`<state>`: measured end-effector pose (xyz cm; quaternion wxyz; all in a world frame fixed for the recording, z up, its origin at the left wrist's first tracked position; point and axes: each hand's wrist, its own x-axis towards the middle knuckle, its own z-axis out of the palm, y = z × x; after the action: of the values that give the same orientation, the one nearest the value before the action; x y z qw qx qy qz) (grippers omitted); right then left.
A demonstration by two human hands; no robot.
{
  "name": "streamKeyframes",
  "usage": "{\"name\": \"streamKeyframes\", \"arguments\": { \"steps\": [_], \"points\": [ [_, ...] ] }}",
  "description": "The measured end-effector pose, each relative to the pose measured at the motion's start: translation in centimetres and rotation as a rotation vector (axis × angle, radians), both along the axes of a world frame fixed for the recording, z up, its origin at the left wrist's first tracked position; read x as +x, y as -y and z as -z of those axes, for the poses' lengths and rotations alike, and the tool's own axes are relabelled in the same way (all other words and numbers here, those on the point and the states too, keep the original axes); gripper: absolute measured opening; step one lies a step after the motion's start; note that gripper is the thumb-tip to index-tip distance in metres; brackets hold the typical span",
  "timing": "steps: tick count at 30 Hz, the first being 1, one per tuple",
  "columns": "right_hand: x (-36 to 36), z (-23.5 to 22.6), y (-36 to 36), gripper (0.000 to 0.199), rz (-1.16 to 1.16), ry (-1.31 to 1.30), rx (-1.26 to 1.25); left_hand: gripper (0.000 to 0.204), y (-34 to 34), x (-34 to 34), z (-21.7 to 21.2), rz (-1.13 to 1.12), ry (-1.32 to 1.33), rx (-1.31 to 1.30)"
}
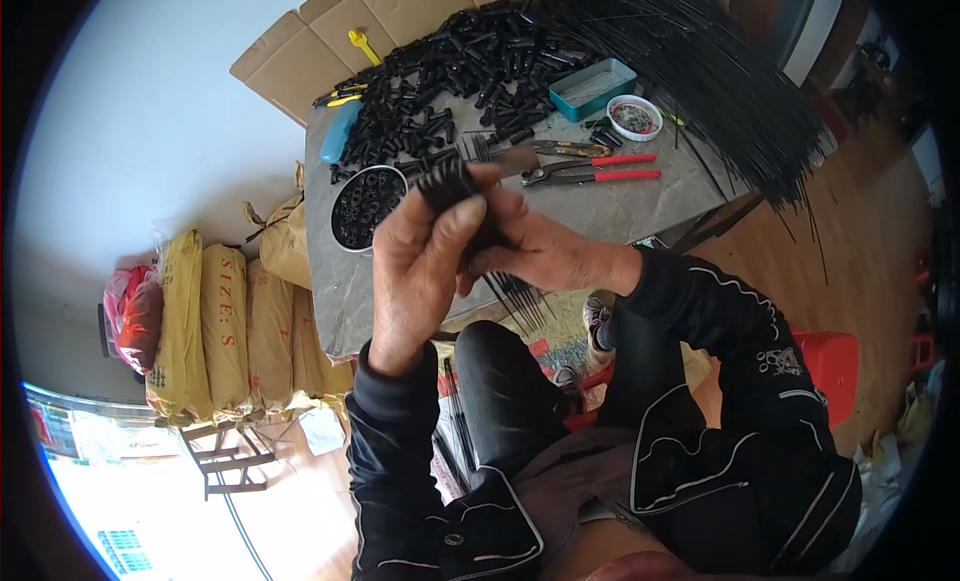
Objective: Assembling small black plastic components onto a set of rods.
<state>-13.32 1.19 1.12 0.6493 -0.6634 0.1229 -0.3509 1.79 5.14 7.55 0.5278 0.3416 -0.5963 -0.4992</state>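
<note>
Above the table's near edge my two hands meet around a bundle of thin black rods, whose ends stick out below. My left hand is closed, thumb on top, on a small cluster of black tubular pieces at the upper part of the bundle. From the right, my right hand closes around the rods against the left; its upper fingers are smeared by motion. The palms hide the middle of the bundle. Nearest to the left hand stands a round bowl of small black rings.
The grey table carries a heap of black pieces, red-handled pliers, a teal tray, a white bowl and a large sheaf of black rods. Yellow sacks stand left; a red stool is right.
</note>
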Motion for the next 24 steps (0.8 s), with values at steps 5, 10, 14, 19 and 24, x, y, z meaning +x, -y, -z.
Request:
{"name": "streamKeyframes", "arguments": {
  "steps": [5, 10, 14, 19, 24],
  "points": [
    [-2.1, -0.2, 2.1, 0.027, -0.225, -0.506, -0.323, 0.02, -0.4, 0.8, 2.1, -0.056, -0.021, 0.057],
    [-8.8, -1.9, 13.9, 0.028, 0.595, -0.664, -0.402, 0.019, 0.0, 0.4, 2.0, -0.075, 0.056, -0.15],
    [-14.1, 2.1, 20.7, 0.019, 0.861, -1.27, -0.775, 0.02, -0.1, -0.1, 1.7, -0.087, 0.071, -0.081],
    [-13.1, 2.4, 21.9, 0.014, 0.766, -1.457, -0.872, 0.019, 0.0, 0.5, 2.0, -0.079, 0.039, -0.082],
    [-13.5, 3.5, 22.7, 0.013, 0.737, -1.35, -1.01, 0.024, -0.1, 0.2, 1.9, -0.047, -0.052, -0.03]
  ]
}}
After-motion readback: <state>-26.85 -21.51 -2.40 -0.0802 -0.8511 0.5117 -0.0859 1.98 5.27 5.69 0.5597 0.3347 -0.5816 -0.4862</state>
